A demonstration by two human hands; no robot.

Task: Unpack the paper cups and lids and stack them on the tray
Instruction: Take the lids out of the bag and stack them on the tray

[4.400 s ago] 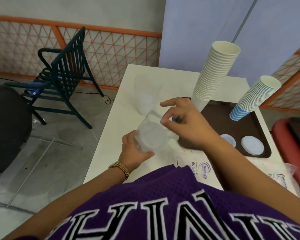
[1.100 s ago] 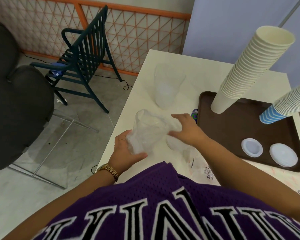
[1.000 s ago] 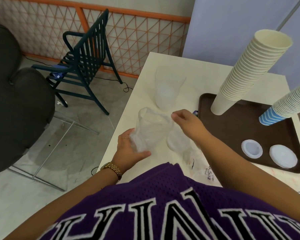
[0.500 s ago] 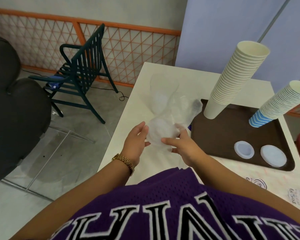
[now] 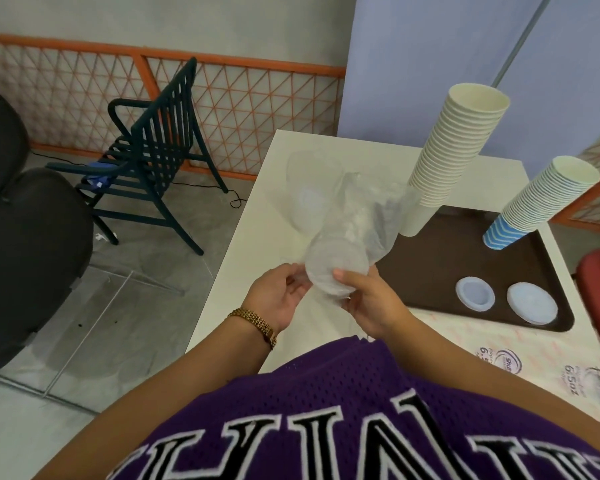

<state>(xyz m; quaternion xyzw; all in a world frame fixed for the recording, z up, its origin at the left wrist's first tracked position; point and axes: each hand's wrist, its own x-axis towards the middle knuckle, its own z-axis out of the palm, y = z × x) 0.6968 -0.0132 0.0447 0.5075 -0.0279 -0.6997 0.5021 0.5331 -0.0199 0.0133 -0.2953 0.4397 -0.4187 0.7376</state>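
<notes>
Both hands hold a clear plastic bag of lids (image 5: 340, 254) above the table's near left part. My left hand (image 5: 278, 299) grips its bottom end from the left and my right hand (image 5: 364, 299) grips it from the right, thumb on the round lids. The bag's loose open end points up and away. A brown tray (image 5: 430, 271) holds a tall stack of cream cups (image 5: 454, 150), a shorter stack of blue-striped cups (image 5: 541, 202) and two white lids (image 5: 475, 293) (image 5: 532, 303).
A second clear bag with lids (image 5: 309, 199) lies on the white table (image 5: 243, 258) beyond my hands. Printed empty cup wrappers (image 5: 534, 362) lie at the near right. A dark green chair (image 5: 153, 157) and a black seat (image 5: 21, 237) stand on the floor to the left.
The bag went from my left hand's sideways grip to both hands, with its open end now pointing up and away. My right hand came in under the bag.
</notes>
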